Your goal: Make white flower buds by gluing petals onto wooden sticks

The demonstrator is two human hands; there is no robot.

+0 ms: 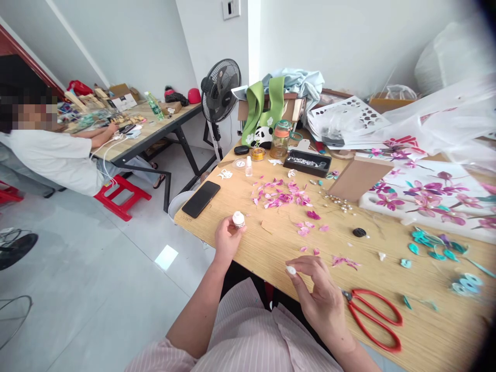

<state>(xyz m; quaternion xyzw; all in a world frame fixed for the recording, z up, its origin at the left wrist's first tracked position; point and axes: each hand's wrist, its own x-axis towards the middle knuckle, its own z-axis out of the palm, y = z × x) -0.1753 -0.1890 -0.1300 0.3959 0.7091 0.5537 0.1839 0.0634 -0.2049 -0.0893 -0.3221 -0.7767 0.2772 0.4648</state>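
My left hand (228,238) is closed around a small white bottle (238,219) with a narrower top, just above the table's front edge. My right hand (320,289) pinches a small white rounded piece (291,270) between thumb and fingers; whether it is a cap, I cannot tell. Pink petals (284,194) lie scattered on the table beyond both hands. A pink flower piece (346,262) is near my right fingers. Red-handled scissors (374,318) lie to the right of my right hand. Left of the white bottle rests a black phone (201,199).
On the wooden table (267,243) are a clear dropper bottle (248,166), a black tray (308,164), a drink jar (281,139), teal leaves (436,245) and tape rolls (467,284). A fan (221,90) stands behind. Another person (58,150) sits at a table on the left.
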